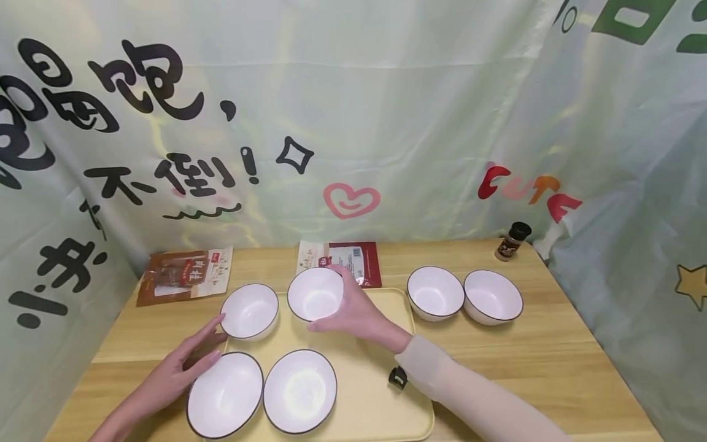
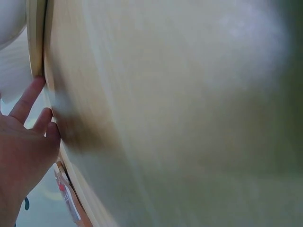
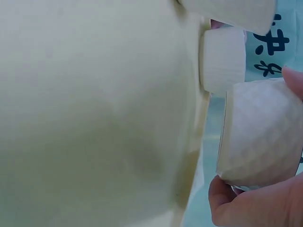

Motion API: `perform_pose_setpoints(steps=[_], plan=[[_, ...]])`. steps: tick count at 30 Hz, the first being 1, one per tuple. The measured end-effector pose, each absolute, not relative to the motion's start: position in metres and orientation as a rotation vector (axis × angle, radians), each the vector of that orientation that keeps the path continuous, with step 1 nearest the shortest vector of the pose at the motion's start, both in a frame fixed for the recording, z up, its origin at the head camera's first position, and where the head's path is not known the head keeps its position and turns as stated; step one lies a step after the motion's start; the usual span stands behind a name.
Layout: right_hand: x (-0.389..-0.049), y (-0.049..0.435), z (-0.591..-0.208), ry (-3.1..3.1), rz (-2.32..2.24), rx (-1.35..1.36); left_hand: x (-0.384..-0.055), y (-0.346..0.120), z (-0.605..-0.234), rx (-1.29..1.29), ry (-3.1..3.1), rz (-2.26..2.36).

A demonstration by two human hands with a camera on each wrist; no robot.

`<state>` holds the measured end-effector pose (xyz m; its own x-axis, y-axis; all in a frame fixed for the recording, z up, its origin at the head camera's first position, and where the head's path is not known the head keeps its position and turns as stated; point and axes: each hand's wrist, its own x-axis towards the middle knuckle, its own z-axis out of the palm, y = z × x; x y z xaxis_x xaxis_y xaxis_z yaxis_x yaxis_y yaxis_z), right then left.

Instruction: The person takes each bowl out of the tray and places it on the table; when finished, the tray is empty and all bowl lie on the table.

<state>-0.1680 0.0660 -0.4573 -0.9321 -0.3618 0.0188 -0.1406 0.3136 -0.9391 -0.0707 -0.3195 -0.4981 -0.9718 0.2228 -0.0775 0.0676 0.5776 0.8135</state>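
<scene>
My right hand [image 1: 359, 310] grips a white, dark-rimmed bowl [image 1: 315, 293] by its right side, over the back of the yellow tray [image 1: 378, 350]. In the right wrist view the held bowl [image 3: 262, 135] shows a faceted outside between thumb and fingers. My left hand [image 1: 173, 371] reaches in at the tray's left side with fingers apart, beside the back-left bowl [image 1: 250, 310] and the front-left bowl [image 1: 225, 395]. Its fingertips are right at the tray's edge in the left wrist view. A third bowl [image 1: 300, 391] sits on the tray beside the front-left one.
Two more bowls, one [image 1: 435, 291] at the tray's right edge and another [image 1: 493, 298] beside it, stand on the wooden table [image 1: 552, 362]. Behind are a brown packet [image 1: 185, 276], a red-and-white packet [image 1: 367, 264] and a black-capped jar [image 1: 512, 241]. A small black object [image 1: 397, 377] lies by the right sleeve.
</scene>
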Motion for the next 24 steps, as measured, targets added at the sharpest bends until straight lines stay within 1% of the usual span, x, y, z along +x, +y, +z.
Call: perform_pose_setpoints(steps=[15,24], plan=[[-0.163,0.096,-0.440,2.415,-1.719,-0.386,-0.069,-0.320,-0.500,0.248,2.683,1.276],[-0.165,0.115,-0.420,2.486,-1.682,-0.330,-0.069,-0.318,-0.498,0.228,2.689,1.272]])
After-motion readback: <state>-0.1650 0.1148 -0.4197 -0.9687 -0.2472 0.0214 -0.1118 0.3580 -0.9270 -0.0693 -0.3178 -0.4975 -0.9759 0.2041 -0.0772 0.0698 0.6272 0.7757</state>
